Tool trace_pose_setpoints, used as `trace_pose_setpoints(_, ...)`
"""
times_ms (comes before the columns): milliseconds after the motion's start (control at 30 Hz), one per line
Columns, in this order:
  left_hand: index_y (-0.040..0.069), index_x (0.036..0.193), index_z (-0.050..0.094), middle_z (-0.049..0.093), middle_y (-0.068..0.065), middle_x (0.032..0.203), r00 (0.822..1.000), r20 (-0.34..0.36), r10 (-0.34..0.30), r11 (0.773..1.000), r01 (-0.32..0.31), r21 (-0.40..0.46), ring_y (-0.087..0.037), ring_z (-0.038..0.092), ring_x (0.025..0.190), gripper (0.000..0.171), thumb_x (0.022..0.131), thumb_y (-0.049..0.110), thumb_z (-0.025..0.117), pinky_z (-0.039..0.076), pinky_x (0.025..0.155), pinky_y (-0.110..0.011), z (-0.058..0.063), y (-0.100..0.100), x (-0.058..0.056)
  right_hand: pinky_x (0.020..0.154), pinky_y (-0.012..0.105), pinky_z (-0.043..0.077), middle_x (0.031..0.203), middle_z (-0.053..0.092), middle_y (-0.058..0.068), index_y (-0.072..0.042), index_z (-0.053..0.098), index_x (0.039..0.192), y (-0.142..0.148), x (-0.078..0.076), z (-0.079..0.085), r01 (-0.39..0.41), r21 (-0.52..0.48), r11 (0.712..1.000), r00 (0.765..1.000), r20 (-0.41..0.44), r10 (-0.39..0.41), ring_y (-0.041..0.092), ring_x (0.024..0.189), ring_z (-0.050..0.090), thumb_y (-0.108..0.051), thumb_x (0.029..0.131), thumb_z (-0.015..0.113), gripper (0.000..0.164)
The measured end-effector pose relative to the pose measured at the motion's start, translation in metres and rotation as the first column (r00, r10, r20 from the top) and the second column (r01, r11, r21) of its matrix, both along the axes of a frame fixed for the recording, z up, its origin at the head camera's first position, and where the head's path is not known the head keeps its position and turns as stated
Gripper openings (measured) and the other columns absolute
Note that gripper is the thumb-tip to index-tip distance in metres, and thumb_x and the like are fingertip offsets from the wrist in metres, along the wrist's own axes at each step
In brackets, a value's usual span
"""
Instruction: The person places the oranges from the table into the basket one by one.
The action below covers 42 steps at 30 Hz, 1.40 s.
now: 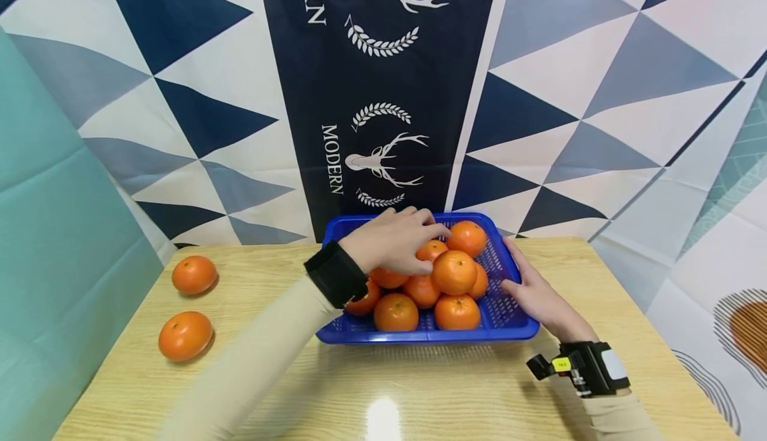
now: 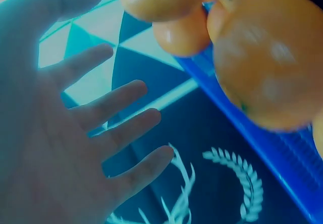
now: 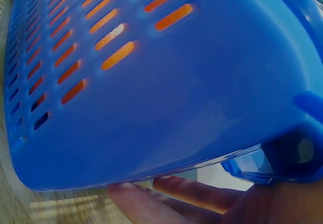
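A blue plastic basket (image 1: 431, 336) with slotted walls holds several oranges (image 1: 454, 272), heaped toward its middle. Over the pile hovers my left hand (image 1: 398, 240), palm down, its fingers spread around nothing. In the left wrist view the spread fingers (image 2: 121, 133) are apart from the oranges (image 2: 272, 57), with the basket rim below them. My right hand (image 1: 542, 301) grips the basket's right edge, thumb over the rim and fingers outside. The right wrist view shows its fingers (image 3: 202, 193) along the slotted basket wall (image 3: 166, 98); the thumb is hidden there.
Two loose oranges, one farther back (image 1: 194, 274) and one nearer (image 1: 186, 336), lie on the wooden table (image 1: 287, 374) left of the basket. A patterned cloth (image 1: 383, 68) hangs right behind the table's back edge. Teal fabric (image 1: 54, 228) borders the left side.
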<state>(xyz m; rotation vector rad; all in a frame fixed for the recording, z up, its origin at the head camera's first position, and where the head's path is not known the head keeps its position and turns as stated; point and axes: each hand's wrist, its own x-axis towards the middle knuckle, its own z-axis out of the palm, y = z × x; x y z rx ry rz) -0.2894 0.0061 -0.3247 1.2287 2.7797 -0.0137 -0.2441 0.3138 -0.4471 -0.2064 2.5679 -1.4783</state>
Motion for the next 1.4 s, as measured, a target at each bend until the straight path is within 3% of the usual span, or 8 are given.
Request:
trace_pose_setpoints(167, 0.032, 0.166, 0.055, 0.059, -0.005, 0.162, 1.0, -0.002, 0.015, 0.999, -0.015, 0.034, -0.031, 0.055, 0.152, 0.063, 0.106, 0.043, 0.069, 0.045, 0.131, -0.061, 0.003, -0.021, 0.001, 0.127, 0.087, 0.029, 0.186, -0.006, 0.037, -0.017, -0.015, 0.181, 0.001, 0.002, 0.001, 0.005, 0.01, 1.0, 1.0, -0.003, -0.005, 0.067, 0.162, 0.025, 0.0, 0.108, 0.049, 0.099)
trace_pose_setpoints(467, 0.031, 0.168, 0.053, 0.058, -0.009, 0.162, 0.999, 0.013, 0.032, 0.998, -0.032, 0.054, -0.031, 0.058, 0.143, 0.069, 0.101, 0.037, 0.067, 0.053, 0.119, -0.056, -0.003, -0.042, 0.003, 0.127, 0.089, 0.024, 0.187, -0.008, 0.035, -0.017, -0.016, 0.181, -0.001, 0.001, 0.001, -0.001, -0.002, 1.0, 1.0, 0.003, 0.001, 0.067, 0.163, 0.022, 0.001, 0.108, 0.049, 0.099)
trace_pose_setpoints(667, 0.03, 0.17, 0.051, 0.056, -0.011, 0.166, 0.996, 0.045, 0.083, 0.992, -0.087, 0.089, -0.034, 0.057, 0.148, 0.071, 0.102, 0.041, 0.068, 0.049, 0.125, -0.059, -0.004, -0.058, 0.0, 0.126, 0.089, 0.026, 0.186, -0.008, 0.035, -0.018, -0.017, 0.18, -0.001, 0.001, 0.001, 0.008, 0.017, 1.0, 1.0, 0.013, -0.008, 0.07, 0.163, 0.022, -0.001, 0.109, 0.048, 0.098)
trace_pose_setpoints(833, 0.028, 0.169, 0.052, 0.056, -0.012, 0.167, 0.992, 0.047, 0.114, 0.986, -0.119, 0.118, -0.034, 0.059, 0.148, 0.071, 0.101, 0.041, 0.066, 0.052, 0.121, -0.057, -0.003, -0.08, -0.004, 0.125, 0.089, 0.026, 0.186, -0.008, 0.035, -0.019, -0.018, 0.18, 0.0, 0.0, 0.002, 0.006, 0.022, 1.0, 1.0, 0.016, -0.006, 0.071, 0.162, 0.022, -0.001, 0.11, 0.047, 0.097)
trace_pose_setpoints(1400, 0.016, 0.167, 0.055, 0.059, -0.022, 0.163, 0.967, 0.045, 0.252, 0.942, -0.256, 0.219, -0.043, 0.063, 0.143, 0.065, 0.108, 0.041, 0.062, 0.052, 0.121, -0.063, -0.016, -0.157, -0.012, 0.128, 0.087, 0.025, 0.187, -0.007, 0.035, -0.018, -0.016, 0.181, -0.002, -0.001, 0.004, 0.014, 0.023, 1.0, 1.0, 0.024, -0.015, 0.069, 0.163, 0.024, -0.001, 0.11, 0.049, 0.098)
